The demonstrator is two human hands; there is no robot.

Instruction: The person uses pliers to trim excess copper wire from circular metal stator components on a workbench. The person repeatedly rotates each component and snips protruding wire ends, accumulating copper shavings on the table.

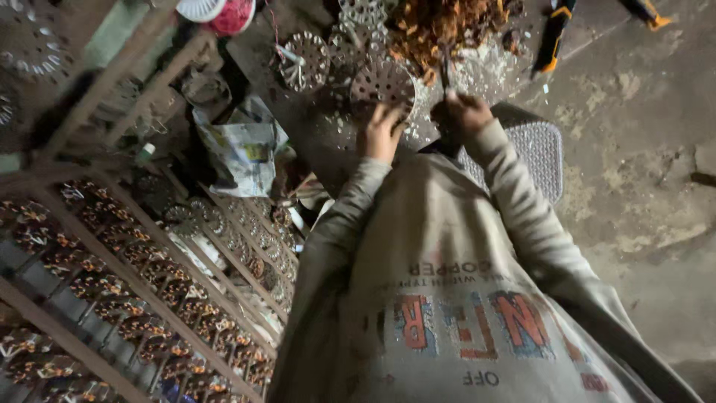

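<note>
Your grey sweatshirt with printed lettering fills the lower view, nearest the lens, both sleeves reaching up to the work. Your left hand lies with fingers spread on a round perforated metal disc, pressing its near edge. Just right of the disc, your right hand is closed around a thin dark tool that stands upright. Beyond the disc lies a heap of orange-brown shreds; more discs sit left of it. A grey mesh mat lies right of the disc, under your right forearm. Crumpled newspaper lies lower left of the disc, and wooden racks loaded with small pieces run farther left.
</note>
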